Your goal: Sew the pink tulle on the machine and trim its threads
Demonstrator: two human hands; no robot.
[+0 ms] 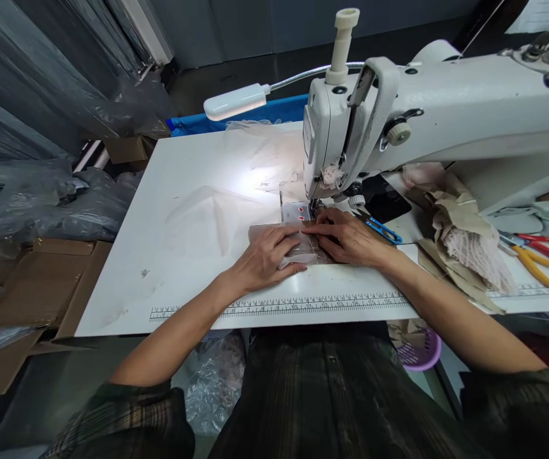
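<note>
My left hand [271,258] lies on a piece of sheer, pale pinkish fabric [303,255], its fingers stretched out and apart, with the thumb near the fabric's front edge. My right hand [348,236] presses on the same fabric from the right, fingers extended leftward and slightly bent. The fingertips of both hands nearly meet in front of the needle and presser foot [313,205] of a white sewing machine [324,127]. Part of the fabric is hidden beneath my hands. Just beyond my right hand lie blue-handled thread snips [383,231].
More sheer fabric [221,210] spreads over the white table [131,268] on the left. A printed ruler strip [278,307] runs along the front edge. To the right are fabric scraps [465,229] and scissors with red and yellow handles [546,258]. A lamp [234,102] shines from above.
</note>
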